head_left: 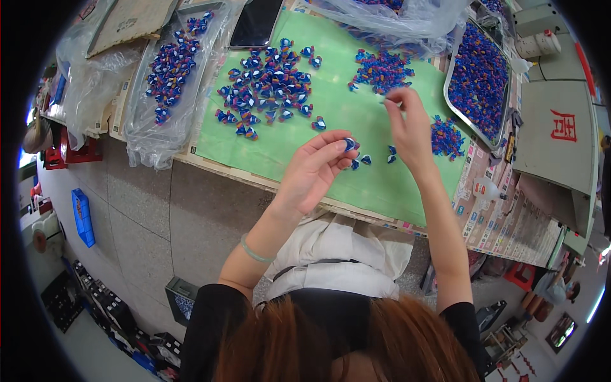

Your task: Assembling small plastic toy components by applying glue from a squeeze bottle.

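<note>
At the far left, a blue basket (83,218) lay on the floor. Next came a tray lined with clear plastic (183,118), which held a long heap of small blue, white and orange pieces (172,70). To its right a dark phone (256,24) lay at the top edge of a green sheet (254,153), and just below the phone a broad scatter of similar pieces (270,89) was spread over the sheet.

The left hand (312,169) was raised over the sheet's near part, palm partly turned up. Its thumb and forefinger gripped one small blue-and-white piece (349,144), held out at the fingertips. Just beyond that hand, a few loose pieces (366,160) sat on the sheet.

Farther right and higher up was a pile of small blue and reddish parts (384,72). The right hand (407,121) hung just below it, thumb and forefinger drawn near each other; whether they gripped anything could not be told. A clear plastic bag (414,22) lay behind the pile. Right of the right wrist was a smaller pile of parts (447,137), then a metal tray (448,95) full of blue, orange and purple bits. A small bottle (485,189) lay on the worktop (490,223) nearer the person.
</note>
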Tool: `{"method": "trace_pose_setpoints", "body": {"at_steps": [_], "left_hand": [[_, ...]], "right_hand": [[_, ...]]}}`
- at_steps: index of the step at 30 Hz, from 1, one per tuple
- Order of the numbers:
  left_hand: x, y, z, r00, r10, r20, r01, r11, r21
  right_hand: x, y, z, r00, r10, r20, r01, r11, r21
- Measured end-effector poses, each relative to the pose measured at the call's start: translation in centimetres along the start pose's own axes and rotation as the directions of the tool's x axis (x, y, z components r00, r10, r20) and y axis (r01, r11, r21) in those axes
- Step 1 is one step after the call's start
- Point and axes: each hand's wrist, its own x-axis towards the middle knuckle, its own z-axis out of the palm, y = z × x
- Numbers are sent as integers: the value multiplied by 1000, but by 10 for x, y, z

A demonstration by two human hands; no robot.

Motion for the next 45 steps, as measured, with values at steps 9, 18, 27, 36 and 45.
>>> {"method": "trace_pose_setpoints", "body": {"at_steps": [9,18,27,36,45], "left_hand": [[-1,-22,23,998,40,39,-46,984,174],[-12,-31,40,949,270,163,-314,752,580],[-13,-33,37,844,389,369,-532,517,671],[-16,-33,39,869,346,355,-495,579,648],[-16,-27,47,977,73,200,-166,847,505]], "right_hand": [[-66,-63,-29,797,522,305,-555,434,710],[-83,-59,-35,803,556,213,-499,434,750],[-96,-52,-36,937,346,36,-301,754,584],[-97,-56,-37,962,271,-36,-213,825,524],[-91,-62,-49,735,575,360,-515,128,847]]}}
